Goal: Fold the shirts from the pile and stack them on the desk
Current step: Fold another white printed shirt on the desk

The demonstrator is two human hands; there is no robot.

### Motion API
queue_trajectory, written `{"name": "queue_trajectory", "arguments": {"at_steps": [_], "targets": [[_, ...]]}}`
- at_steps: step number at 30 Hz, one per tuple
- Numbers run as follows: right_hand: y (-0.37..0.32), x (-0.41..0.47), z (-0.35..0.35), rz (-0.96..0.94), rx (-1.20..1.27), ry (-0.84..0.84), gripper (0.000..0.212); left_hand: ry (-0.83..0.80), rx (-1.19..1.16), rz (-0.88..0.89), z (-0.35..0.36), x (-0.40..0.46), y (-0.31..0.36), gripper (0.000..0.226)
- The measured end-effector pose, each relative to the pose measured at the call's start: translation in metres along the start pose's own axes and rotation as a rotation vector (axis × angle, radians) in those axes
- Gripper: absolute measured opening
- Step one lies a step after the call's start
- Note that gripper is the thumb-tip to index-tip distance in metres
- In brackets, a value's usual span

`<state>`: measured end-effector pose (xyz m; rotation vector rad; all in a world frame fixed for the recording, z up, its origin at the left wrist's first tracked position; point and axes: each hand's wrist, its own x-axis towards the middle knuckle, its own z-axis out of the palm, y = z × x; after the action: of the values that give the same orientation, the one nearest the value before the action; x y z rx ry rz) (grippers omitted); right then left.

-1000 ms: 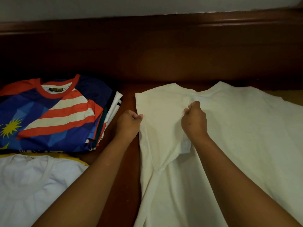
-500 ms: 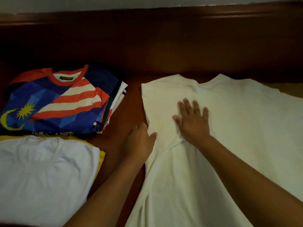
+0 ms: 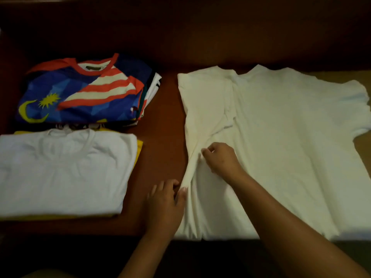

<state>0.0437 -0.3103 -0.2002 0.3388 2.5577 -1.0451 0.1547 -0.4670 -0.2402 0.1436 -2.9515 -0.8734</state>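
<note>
1. Change since earlier frames: both hands have moved down from the shoulder area of the cream shirt (image 3: 281, 147) to its folded left side, lower on the body.
2. Right hand (image 3: 220, 161): grip closed, fingers curled and pinching the fabric beside the folded-in edge.
3. Left hand (image 3: 165, 203): grip closed on the shirt's left edge, thumb and fingers pinching the narrow fold.
4. Cream shirt: lies flat on the worktop (image 3: 160, 149), right of centre; left sleeve folded in, right sleeve spread out.
5. Folded white shirt (image 3: 64, 169): near left, on top of a yellow garment (image 3: 139, 146) showing at its edges.
6. Flag-print jersey (image 3: 84, 95): far left, blue with red and white stripes, topping a stack of folded shirts.
</note>
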Motion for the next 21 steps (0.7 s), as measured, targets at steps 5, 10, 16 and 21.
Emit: {"name": "queue_trajectory", "arguments": {"at_steps": [5, 10, 16, 21], "targets": [[-0.013, -0.028, 0.032, 0.076, -0.046, -0.008, 0.041, -0.027, 0.213, -0.024, -0.008, -0.078, -0.006, 0.028], [-0.026, -0.039, 0.038, 0.115, 0.125, -0.041, 0.011, -0.061, 0.189, -0.151, -0.013, -0.103, -0.004, 0.014], [-0.034, -0.052, 0.017, 0.131, 0.35, -0.153, 0.018, 0.017, -0.139, -0.207, -0.027, -0.125, 0.009, 0.008], [-0.023, -0.061, -0.01, 0.083, 0.561, -0.171, 0.023, -0.244, -0.196, -0.12, -0.008, -0.149, 0.038, 0.03]]}}
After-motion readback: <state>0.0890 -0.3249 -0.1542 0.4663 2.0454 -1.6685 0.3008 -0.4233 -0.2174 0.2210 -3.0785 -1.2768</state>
